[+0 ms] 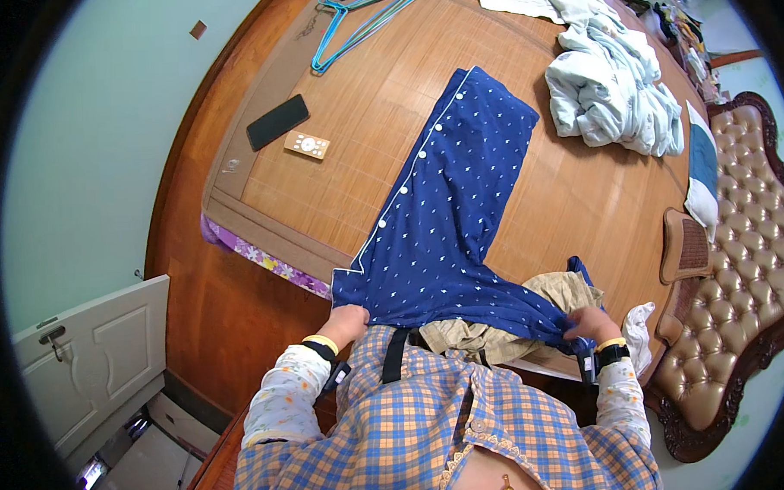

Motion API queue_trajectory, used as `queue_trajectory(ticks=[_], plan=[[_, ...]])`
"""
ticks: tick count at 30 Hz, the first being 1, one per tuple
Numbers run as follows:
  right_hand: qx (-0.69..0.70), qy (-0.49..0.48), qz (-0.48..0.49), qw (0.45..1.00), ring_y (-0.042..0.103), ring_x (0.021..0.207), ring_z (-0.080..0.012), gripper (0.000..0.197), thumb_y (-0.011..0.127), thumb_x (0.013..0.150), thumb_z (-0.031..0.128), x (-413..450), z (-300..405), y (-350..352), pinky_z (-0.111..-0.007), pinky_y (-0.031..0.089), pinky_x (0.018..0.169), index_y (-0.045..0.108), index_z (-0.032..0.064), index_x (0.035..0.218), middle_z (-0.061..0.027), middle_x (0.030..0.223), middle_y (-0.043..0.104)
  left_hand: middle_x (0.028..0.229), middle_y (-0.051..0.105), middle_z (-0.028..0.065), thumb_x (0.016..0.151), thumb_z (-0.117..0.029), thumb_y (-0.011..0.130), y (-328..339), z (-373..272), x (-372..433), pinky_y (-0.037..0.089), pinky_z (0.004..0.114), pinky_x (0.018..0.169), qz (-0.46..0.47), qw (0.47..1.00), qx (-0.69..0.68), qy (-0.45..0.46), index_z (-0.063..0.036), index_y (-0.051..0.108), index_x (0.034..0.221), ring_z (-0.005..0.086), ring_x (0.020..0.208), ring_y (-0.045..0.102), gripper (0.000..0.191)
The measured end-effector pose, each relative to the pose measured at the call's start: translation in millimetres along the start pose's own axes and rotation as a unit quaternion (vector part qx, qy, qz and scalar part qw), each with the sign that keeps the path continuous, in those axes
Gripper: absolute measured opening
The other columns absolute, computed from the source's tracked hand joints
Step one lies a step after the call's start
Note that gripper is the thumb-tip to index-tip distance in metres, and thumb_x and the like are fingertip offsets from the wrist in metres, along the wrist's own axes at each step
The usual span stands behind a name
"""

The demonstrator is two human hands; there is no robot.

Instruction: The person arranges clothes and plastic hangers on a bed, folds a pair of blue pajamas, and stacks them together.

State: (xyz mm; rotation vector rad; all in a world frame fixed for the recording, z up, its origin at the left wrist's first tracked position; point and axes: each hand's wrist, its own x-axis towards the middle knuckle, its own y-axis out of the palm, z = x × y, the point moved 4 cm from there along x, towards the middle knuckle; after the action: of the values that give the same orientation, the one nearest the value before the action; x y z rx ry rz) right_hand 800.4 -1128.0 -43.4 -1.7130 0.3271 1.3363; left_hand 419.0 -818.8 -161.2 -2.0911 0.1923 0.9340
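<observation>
A blue pajama shirt (442, 211) with white piping, white buttons and a small white print lies folded lengthwise on the bamboo bed mat (338, 195). My left hand (347, 323) grips its collar end near the bed's front edge. At the right, my right hand (591, 324) has hold of the end of the sleeve, which stretches out sideways; the fingertips are partly hidden by cloth. Under and beside that sleeve lies a crumpled beige checked garment (565, 289), which reaches along the bed edge between my hands.
Blue and green hangers (352, 29), a black phone (277, 122) and a white-and-tan remote control (307, 145) lie at the left. A rumpled pale blanket (607, 88) is at the upper right. A white cloth (639, 333) lies near the tufted headboard (748, 232). A white door (98, 359) stands lower left.
</observation>
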Motion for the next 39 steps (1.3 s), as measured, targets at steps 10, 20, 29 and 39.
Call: queue_trajectory(ticks=[10, 20, 29, 39], plan=[[0.020, -0.115, -0.208, 0.971, 0.058, 0.072, -0.0286, 0.023, 0.057, 0.069, 0.023, 147, 92, -149, -0.037, 0.046, 0.065, 0.060, 0.0076, 0.087, -0.0128, 0.074, 0.061, 0.075, 0.052, 0.0088, 0.062, -0.022, 0.066, -86, 7, 50, 0.037, 0.039, 0.069, -0.363, 0.926, -0.083, -0.066, -0.0091, 0.056, 0.090, 0.0274, 0.080, 0.048, 0.032], [0.062, -0.107, -0.393, 0.911, 0.058, 0.078, -0.0288, 0.023, 0.054, 0.074, 0.028, 287, 191, -292, -0.036, 0.046, 0.071, 0.062, 0.0097, 0.084, -0.0138, 0.079, 0.061, 0.073, 0.054, 0.0081, 0.060, -0.015, 0.068, -56, 28, 62, 0.035, 0.040, 0.069, -0.331, 0.916, -0.155, -0.165, -0.0079, 0.053, 0.084, 0.0274, 0.076, 0.049, 0.029], [0.060, -0.084, -0.376, 0.921, 0.055, 0.091, -0.0269, 0.044, 0.060, 0.068, 0.036, 360, 226, -335, -0.035, 0.043, 0.078, 0.055, 0.0151, 0.107, -0.0093, 0.096, 0.060, 0.071, 0.051, 0.0087, 0.061, -0.012, 0.065, -54, 29, 68, 0.035, 0.040, 0.067, -0.314, 0.915, -0.193, -0.167, -0.0078, 0.052, 0.077, 0.0287, 0.072, 0.049, 0.021], [0.344, -0.354, -0.392, 0.776, 0.055, 0.075, -0.0117, 0.012, 0.060, 0.065, 0.001, 329, 189, -327, -0.024, 0.042, 0.068, 0.048, 0.0035, 0.067, -0.0036, 0.078, 0.060, 0.070, 0.050, 0.0093, 0.064, -0.012, 0.063, -53, 30, 72, 0.035, 0.040, 0.065, -0.283, 0.922, -0.210, -0.159, -0.0084, 0.051, 0.077, 0.0293, 0.071, 0.048, 0.018]])
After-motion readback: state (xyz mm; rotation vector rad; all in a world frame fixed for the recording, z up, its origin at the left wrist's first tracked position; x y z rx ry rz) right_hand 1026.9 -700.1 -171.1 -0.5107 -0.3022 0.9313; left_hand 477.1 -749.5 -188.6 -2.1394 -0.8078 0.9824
